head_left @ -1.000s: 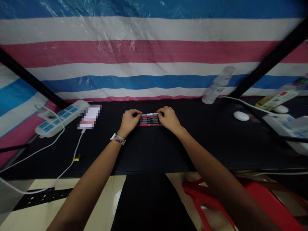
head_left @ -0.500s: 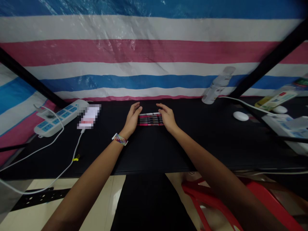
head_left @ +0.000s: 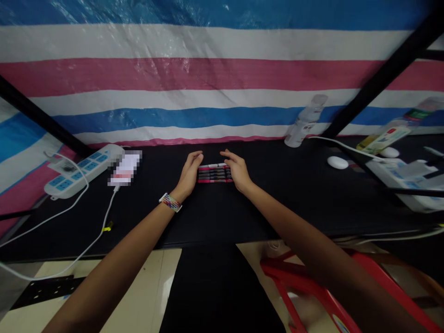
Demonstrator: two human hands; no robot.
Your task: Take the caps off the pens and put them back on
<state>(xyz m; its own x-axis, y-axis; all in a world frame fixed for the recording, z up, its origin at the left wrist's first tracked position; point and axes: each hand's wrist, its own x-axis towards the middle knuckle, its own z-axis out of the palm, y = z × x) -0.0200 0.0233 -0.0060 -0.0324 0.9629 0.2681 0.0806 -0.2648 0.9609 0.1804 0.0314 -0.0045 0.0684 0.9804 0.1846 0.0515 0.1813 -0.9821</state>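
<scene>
Several slim pens (head_left: 213,174) lie side by side on the black table, dark-bodied with pink-red parts. The farthest one looks whitish. At their left ends is my left hand (head_left: 189,175), fingers stretched forward and thumb slightly apart, a multicoloured woven band (head_left: 170,202) on its wrist. My right hand (head_left: 239,172) faces it at the right ends, also with extended, slightly bent fingers. Both palms are turned inward and cover the pen tips, so the exact contact is hidden. Neither hand is wrapped round the pens.
On the left are a white power strip (head_left: 83,171), a blurred-out phone (head_left: 125,169) and its white cable (head_left: 110,210). A clear bottle (head_left: 302,124), a white oval case (head_left: 337,162) and another power strip (head_left: 398,178) stand right. A red stool (head_left: 301,277) is below.
The view has turned slightly, so the side objects sit further left. My hands stay at both ends of the pens, with the right hand's fingers a little nearer to the left hand.
</scene>
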